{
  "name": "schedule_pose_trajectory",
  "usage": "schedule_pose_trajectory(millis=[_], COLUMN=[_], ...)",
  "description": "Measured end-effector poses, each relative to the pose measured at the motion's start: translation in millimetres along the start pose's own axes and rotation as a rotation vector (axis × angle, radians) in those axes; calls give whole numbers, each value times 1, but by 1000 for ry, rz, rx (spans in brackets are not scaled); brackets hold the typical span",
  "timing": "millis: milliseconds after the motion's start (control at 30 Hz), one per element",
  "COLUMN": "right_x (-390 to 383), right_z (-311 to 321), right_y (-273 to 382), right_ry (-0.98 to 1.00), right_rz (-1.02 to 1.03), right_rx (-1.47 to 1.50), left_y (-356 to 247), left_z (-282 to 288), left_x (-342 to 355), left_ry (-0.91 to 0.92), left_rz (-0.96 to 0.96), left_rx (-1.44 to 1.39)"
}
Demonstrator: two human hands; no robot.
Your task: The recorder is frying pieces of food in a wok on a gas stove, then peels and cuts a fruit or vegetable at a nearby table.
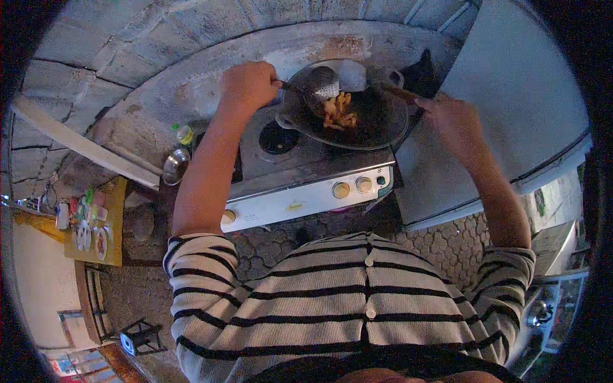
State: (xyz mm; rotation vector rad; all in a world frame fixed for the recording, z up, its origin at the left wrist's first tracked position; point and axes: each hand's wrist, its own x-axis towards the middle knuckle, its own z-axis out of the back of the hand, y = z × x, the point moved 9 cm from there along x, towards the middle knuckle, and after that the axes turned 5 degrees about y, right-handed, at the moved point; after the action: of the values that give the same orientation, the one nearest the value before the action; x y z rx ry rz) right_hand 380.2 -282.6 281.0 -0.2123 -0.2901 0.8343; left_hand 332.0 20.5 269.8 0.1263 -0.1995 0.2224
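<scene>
A wok [377, 121] holding browned fried pieces [340, 112] and dark oil sits on the right burner of a white-fronted gas stove [290, 206]. My left hand [249, 86] is closed on the handle of a metal skimmer [322, 86], whose head is over the pieces at the wok's left. My right hand [450, 121] grips the wooden handle of a metal spatula [351, 75], its blade at the back of the wok. The bare left burner [278, 139] shows between my left arm and the wok.
A rough concrete ledge [191, 76] runs behind the stove, with a steel bowl [175, 167] and small container [185, 135] at left. A pale metal panel [511, 83] stands right. A cluttered yellow table [112, 255] is farther left; a small stool [140, 338] stands on the paving.
</scene>
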Motion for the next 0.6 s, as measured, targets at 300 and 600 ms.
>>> schedule_pose_trajectory(millis=[300, 600], right_x=[9, 0], right_z=[-56, -80], right_y=[-22, 36], right_ry=[213, 348], right_rz=[20, 111], right_rx=[-194, 290], left_y=[23, 8], left_z=[44, 36], left_x=[-26, -18], left_ry=[-104, -1], left_rz=[70, 60], left_rx=[72, 183])
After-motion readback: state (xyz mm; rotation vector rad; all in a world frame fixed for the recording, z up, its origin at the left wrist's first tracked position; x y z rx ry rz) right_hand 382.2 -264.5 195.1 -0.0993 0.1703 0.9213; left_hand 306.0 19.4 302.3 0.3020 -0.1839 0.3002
